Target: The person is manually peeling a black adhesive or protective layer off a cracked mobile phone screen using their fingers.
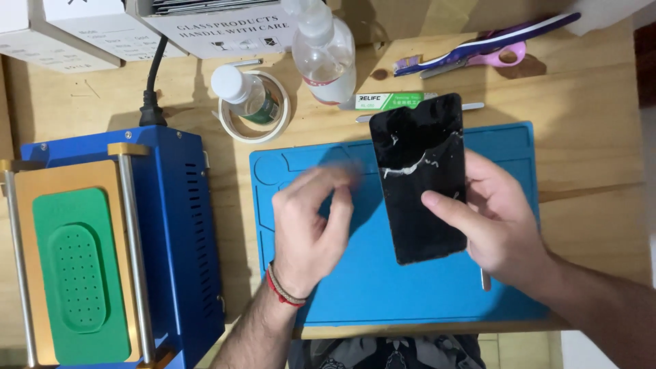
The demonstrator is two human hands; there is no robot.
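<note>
**Hands working on a cracked phone screen over a blue mat**

Head view, looking down at a wooden workbench. The right hand (506, 225) holds a black phone screen (421, 178) upright above a blue silicone work mat (410, 287); its fingers are clamped on the panel, thumb across the front and the rest behind. White streaks, seemingly glue residue or cracks, cross the upper half of the glass. The left hand (311, 225) hovers just beside the panel, blurred, its thumb and fingertips pinched together; whether they grip a scrap of residue cannot be told.

By the look of it, the step in hand is cleaning residue off the glass. A next move would call for a firm hold on the panel and light fingertip pressure on the streaked area.

At left sits a blue machine (171, 232) with a green pad (78, 273). Behind the mat stand a clear spray bottle (326, 58), a small bottle inside a tape roll (254, 106), and purple scissors (488, 44).
</note>
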